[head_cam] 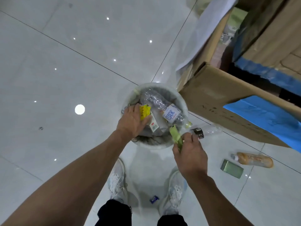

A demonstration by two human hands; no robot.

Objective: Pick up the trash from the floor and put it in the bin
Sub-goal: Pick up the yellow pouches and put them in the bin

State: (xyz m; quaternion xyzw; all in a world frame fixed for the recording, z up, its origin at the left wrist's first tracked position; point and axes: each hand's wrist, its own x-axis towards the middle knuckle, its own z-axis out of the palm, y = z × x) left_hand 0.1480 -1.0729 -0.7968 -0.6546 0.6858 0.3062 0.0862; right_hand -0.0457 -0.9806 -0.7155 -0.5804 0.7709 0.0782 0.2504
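Observation:
A round white bin (183,101) stands on the tiled floor, stuffed with crushed clear plastic bottles (156,101). My left hand (132,121) is over the bin's left side and grips a yellow packet (145,112) on top of the trash. Over the bin's near right rim, my right hand (189,154) pinches a flat pale green wrapper (175,136). On the floor to the right lie a clear bottle with a dark label (205,132), an orange-brown bottle (254,159) and a small green box (232,168). A small blue wrapper (154,199) lies between my shoes.
Large cardboard boxes (216,93) with blue tape stand right behind the bin at the right. My white shoes (117,178) are planted just in front of the bin. Glossy pale floor tiles (57,79) stretch to the left.

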